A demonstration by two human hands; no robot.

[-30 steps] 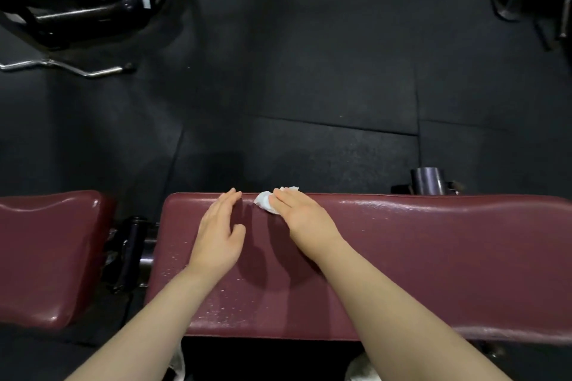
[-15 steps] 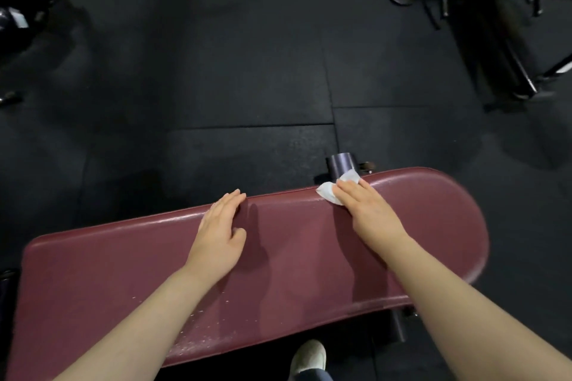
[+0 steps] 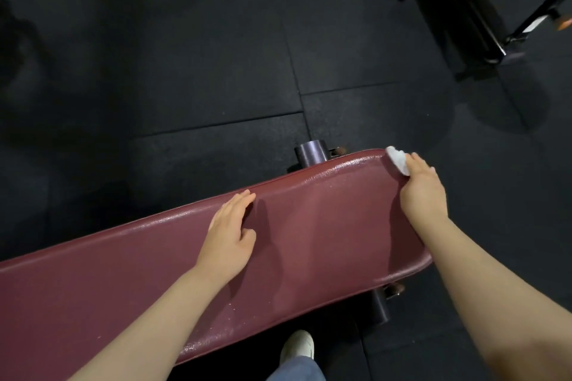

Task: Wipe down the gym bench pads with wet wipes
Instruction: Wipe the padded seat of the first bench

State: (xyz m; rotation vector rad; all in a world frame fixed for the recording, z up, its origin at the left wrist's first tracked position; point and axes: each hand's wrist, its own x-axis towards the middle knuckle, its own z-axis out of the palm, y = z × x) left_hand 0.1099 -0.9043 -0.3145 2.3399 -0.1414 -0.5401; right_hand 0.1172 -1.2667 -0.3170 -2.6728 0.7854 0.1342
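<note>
A: What is taking up most of the view?

B: The floor (image 3: 185,56), dark rubber tiles with seams running across it. Over it the pad (image 3: 325,226) is lying on a slant, maroon, running from the lower left up to a rounded end at the right. Its far strip is glistening wet.

A: And under the pad?

B: A dark tube (image 3: 311,155) is poking out past the far edge, and a leg (image 3: 379,306) is showing below the near edge at the right. At the top right a frame (image 3: 495,40) of black bars is standing on the floor, well apart from the pad.

A: Where is the person standing?

B: On the near side. A shoe (image 3: 297,345) is peeking out under the near edge, with a trouser cuff (image 3: 294,370) just over it.

A: What is the left hand (image 3: 230,235) doing?

B: It is resting flat on the middle of the pad, fingers straight and together, reaching to the far edge, thumb out to the side. It is holding nothing.

A: And the right hand (image 3: 422,192)?

B: It is pressing down at the far corner of the pad's rounded end. The fingers are lying almost straight over the wipe (image 3: 397,159).

A: So where is the wipe sitting against that hand?

B: Under and ahead of the fingertips. A crumpled white bit is sticking out beyond them on the pad's rim; the rest is hiding beneath the fingers. Whether the thumb is pinching it I cannot tell.
</note>
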